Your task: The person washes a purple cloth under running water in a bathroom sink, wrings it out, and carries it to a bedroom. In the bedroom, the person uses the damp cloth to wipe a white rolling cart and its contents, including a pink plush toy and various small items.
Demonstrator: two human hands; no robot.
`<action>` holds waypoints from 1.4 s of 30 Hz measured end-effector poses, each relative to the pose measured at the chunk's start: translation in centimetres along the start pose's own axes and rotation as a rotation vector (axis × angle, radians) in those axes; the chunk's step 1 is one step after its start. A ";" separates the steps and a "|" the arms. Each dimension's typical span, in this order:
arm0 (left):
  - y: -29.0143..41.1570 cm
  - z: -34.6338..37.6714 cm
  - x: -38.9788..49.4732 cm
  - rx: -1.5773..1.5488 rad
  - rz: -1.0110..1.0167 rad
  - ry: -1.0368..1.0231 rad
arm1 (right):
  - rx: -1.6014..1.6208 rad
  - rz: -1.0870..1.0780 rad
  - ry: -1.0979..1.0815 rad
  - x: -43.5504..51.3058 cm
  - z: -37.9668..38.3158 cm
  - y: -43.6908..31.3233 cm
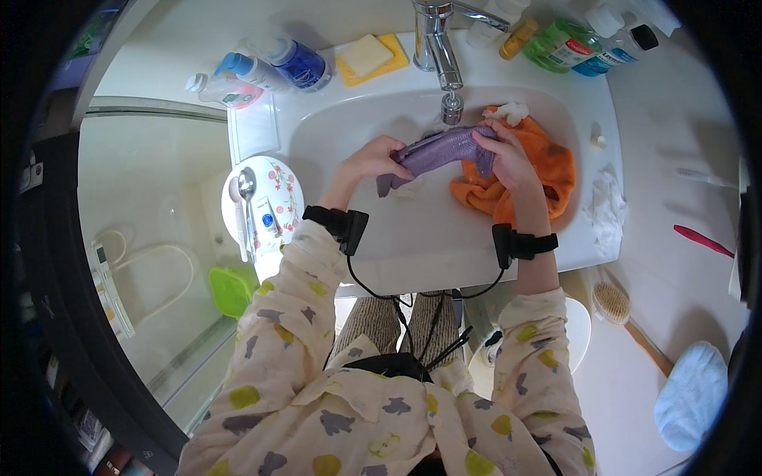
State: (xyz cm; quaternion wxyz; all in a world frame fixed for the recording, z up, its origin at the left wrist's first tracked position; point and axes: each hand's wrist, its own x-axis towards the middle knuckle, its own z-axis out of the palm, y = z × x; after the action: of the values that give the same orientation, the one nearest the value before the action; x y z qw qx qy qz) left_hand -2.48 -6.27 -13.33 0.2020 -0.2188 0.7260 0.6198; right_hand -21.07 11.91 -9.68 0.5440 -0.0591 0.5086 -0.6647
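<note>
A purple textured cloth [443,152] is stretched between my two hands over the white sink basin [411,244], just under the chrome faucet [437,41]. My left hand [378,159] grips its left end, where a corner hangs down. At the other end my right hand [506,154] holds it with the fingers on top. An orange cloth [545,157] lies bunched in the right part of the basin, partly behind my right hand and forearm. Against its upper edge rests a small white crumpled piece [513,112]. Both wrists wear black straps with cables.
A yellow sponge [402,50] lies behind the basin, with several bottles [300,65] to its left. Mouthwash bottles [559,47] stand at back right. A floral plate [280,178] with spoons and a tube sits on the left edge. Crumpled white tissue [607,208] lies on the right rim.
</note>
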 end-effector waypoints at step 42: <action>4.0 3.3 -2.4 -0.947 0.104 0.235 | -0.715 0.200 0.369 7.3 2.1 9.3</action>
State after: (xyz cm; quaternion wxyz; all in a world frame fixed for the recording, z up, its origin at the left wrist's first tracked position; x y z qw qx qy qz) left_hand -2.70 -2.31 -9.18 -0.0343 -0.3187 0.3921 0.8623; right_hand -16.46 5.97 -19.06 0.4509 -0.0746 0.7996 -0.3896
